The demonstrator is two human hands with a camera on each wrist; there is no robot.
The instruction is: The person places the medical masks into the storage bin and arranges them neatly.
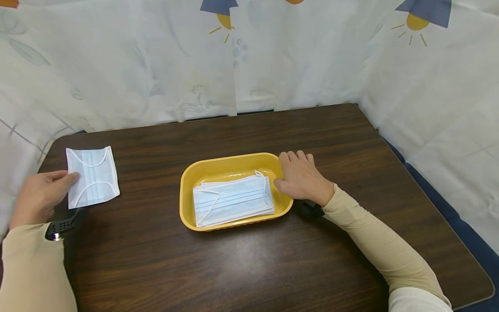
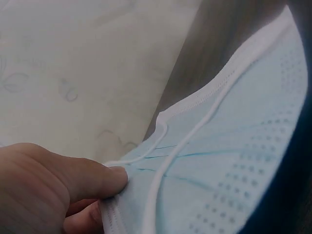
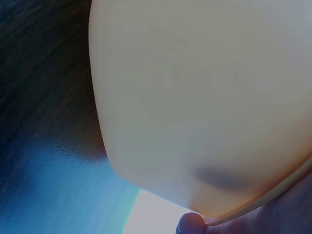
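Note:
At the left of the head view, my left hand point(image 1: 44, 193) pinches a pale blue face mask point(image 1: 93, 175) by its edge, thumb on top. The mask's white ear loops lie across its face. In the left wrist view the thumb point(image 2: 100, 180) presses on the mask point(image 2: 209, 161) near one loop. My right hand point(image 1: 302, 175) grips the right end of a yellow plastic tray point(image 1: 222, 167), thumb over the inner side. Inside the tray lies a small stack of face masks point(image 1: 238, 199). Up close, the right wrist view shows the tray's wall point(image 3: 195, 87) with a fingertip point(image 3: 191, 223) beside its rim.
A dark wood-grain table point(image 1: 234, 277) lies under everything. White patterned curtains point(image 1: 156, 65) hang behind it and along both sides. Dark wrist straps show at both sleeves, the left one point(image 1: 60, 227) more clearly.

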